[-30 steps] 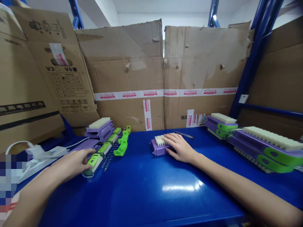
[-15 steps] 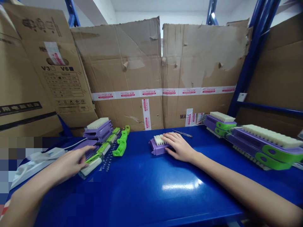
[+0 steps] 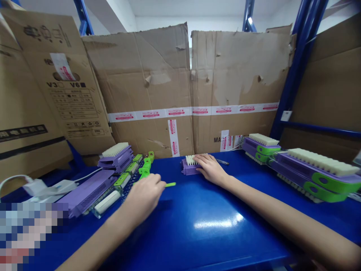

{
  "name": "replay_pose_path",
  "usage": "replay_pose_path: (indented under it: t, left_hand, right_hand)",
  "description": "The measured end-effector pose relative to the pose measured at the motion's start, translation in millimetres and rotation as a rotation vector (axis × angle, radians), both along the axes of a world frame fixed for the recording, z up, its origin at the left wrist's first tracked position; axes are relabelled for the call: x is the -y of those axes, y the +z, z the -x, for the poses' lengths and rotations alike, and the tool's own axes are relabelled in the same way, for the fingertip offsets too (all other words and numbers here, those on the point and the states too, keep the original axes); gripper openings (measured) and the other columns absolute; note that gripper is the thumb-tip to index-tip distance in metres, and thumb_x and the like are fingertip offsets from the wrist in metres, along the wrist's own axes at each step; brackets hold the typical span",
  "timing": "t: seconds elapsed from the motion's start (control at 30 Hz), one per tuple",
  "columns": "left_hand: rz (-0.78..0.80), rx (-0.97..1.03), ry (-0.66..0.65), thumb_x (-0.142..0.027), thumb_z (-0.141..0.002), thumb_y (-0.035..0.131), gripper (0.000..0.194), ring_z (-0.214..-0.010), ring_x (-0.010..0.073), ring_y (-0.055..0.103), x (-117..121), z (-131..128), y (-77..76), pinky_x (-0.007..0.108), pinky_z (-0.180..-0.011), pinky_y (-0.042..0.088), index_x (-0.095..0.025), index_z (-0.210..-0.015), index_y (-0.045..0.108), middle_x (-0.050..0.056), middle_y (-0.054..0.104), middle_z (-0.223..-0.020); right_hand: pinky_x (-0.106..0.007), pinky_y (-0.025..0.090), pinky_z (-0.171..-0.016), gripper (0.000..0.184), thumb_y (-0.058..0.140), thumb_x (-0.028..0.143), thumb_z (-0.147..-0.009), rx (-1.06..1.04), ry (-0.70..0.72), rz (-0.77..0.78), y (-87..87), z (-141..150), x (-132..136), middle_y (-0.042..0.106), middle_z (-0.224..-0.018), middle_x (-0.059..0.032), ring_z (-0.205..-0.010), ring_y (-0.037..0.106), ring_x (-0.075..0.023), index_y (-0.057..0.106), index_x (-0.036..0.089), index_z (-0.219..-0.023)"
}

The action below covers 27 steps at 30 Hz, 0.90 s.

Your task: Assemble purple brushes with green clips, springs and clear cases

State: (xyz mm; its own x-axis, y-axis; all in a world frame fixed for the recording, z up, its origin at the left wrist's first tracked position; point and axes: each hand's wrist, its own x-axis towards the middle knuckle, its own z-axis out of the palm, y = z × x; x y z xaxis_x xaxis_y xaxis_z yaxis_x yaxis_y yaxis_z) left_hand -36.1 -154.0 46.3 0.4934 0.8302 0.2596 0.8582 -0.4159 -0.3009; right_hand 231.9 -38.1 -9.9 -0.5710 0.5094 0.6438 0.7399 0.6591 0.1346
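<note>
My left hand (image 3: 145,195) is closed around a green plastic piece (image 3: 170,184) whose tip sticks out to the right, above the blue table (image 3: 197,226). My right hand (image 3: 210,167) lies over a small purple brush block with white bristles (image 3: 189,165) near the back of the table, fingers curved onto it. To the left lies a row of clear holders with green clips (image 3: 118,184) and loose green handles (image 3: 146,165).
Purple brush parts (image 3: 115,156) and a long purple bar (image 3: 84,192) lie at the left, with white cables (image 3: 42,186). Finished purple-and-green brushes (image 3: 310,169) are stacked at the right. A metal tool (image 3: 222,162) lies behind my right hand. Cardboard sheets (image 3: 175,86) wall the back.
My left hand left the clear holder at the left, moved right towards the centre and now holds a green piece. My right hand stayed on the purple brush block.
</note>
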Motion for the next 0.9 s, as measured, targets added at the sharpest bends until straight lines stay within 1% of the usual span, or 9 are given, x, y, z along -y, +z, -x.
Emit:
replay_pose_path:
  t: [0.1,0.27,0.4,0.5,0.63,0.73,0.83,0.87,0.9]
  left_hand:
    - [0.01,-0.087,-0.118,-0.012,-0.088,0.041,0.022,-0.083,0.0207,0.054,-3,-30,-15.8,0.031,-0.067,0.042,-0.019,-0.084,0.061,0.007,0.057,-0.085]
    - [-0.006,-0.155,-0.252,-0.01,-0.087,0.046,0.015,-0.085,0.0218,0.054,-16,-62,-35.0,0.032,-0.065,0.041,-0.017,-0.088,0.059,0.007,0.056,-0.087]
    - [-0.054,-0.118,-0.298,-0.021,-0.092,0.041,0.018,-0.085,0.0222,0.054,-23,-83,-43.4,0.032,-0.063,0.042,-0.016,-0.094,0.058,0.006,0.056,-0.087]
    - [-0.074,-0.072,-0.297,-0.034,-0.093,0.041,0.024,-0.085,0.0226,0.054,-19,-87,-43.5,0.032,-0.064,0.043,-0.016,-0.095,0.058,0.007,0.057,-0.088]
    - [-0.112,0.004,-0.304,-0.038,-0.091,0.044,0.028,-0.083,0.0217,0.055,8,-72,-36.8,0.032,-0.065,0.045,-0.017,-0.106,0.056,0.006,0.058,-0.091]
    - [-0.171,0.065,-0.341,-0.037,-0.09,0.045,0.03,-0.081,0.0208,0.058,38,-51,-34.6,0.032,-0.066,0.047,-0.019,-0.111,0.056,0.006,0.061,-0.09]
    - [-0.279,0.144,-0.394,-0.035,-0.09,0.043,0.031,-0.083,0.0207,0.061,71,-24,-46.1,0.032,-0.069,0.051,-0.02,-0.113,0.058,0.006,0.065,-0.093]
    - [-0.297,0.172,-0.409,-0.034,-0.09,0.044,0.03,-0.084,0.02,0.062,82,-14,-53.9,0.032,-0.072,0.052,-0.022,-0.113,0.059,0.005,0.066,-0.093]
    - [-0.272,0.205,-0.379,-0.033,-0.089,0.047,0.029,-0.086,0.0198,0.063,94,-5,-63.3,0.032,-0.075,0.053,-0.024,-0.114,0.059,0.004,0.067,-0.094]
  right_hand:
    - [-0.045,0.04,-0.097,0.038,0.053,0.021,-0.087,0.011,-0.02,-0.004,0.7,-3,-5,0.057,-0.127,-0.0123,-0.116,0.049,-0.0276,0.052,0.014,-0.124]
    - [-0.045,0.038,-0.098,0.04,0.052,0.019,-0.086,0.03,-0.063,0.003,2.0,-4,-10,0.056,-0.128,-0.0119,-0.118,0.047,-0.0272,0.051,0.015,-0.126]
    - [-0.044,0.037,-0.099,0.041,0.051,0.021,-0.087,0.051,-0.091,0.025,4.0,-2,-12,0.055,-0.129,-0.0123,-0.119,0.046,-0.0261,0.05,0.015,-0.127]
    - [-0.047,0.033,-0.102,0.043,0.05,0.023,-0.087,0.051,-0.12,0.033,4.4,-1,-2,0.053,-0.131,-0.0139,-0.121,0.045,-0.0274,0.049,0.013,-0.129]
    - [-0.053,0.029,-0.104,0.047,0.046,0.03,-0.089,0.044,-0.115,0.035,7.4,-4,41,0.048,-0.135,-0.0169,-0.125,0.041,-0.0298,0.045,0.012,-0.132]
    - [-0.052,0.032,-0.104,0.047,0.044,0.03,-0.09,0.077,-0.015,0.049,14.3,-10,87,0.047,-0.137,-0.0146,-0.126,0.041,-0.0277,0.043,0.015,-0.135]
    - [-0.05,0.035,-0.104,0.048,0.046,0.028,-0.089,0.091,0.06,0.031,10.8,-22,135,0.049,-0.136,-0.012,-0.126,0.043,-0.0254,0.042,0.018,-0.136]
    - [-0.049,0.036,-0.103,0.05,0.048,0.026,-0.088,0.099,0.082,0.022,3.8,-27,151,0.049,-0.136,-0.0113,-0.125,0.044,-0.0249,0.042,0.019,-0.136]
    - [-0.047,0.037,-0.104,0.051,0.05,0.024,-0.086,0.106,0.099,0.019,-6.6,-33,167,0.05,-0.135,-0.0101,-0.124,0.046,-0.0245,0.042,0.021,-0.136]
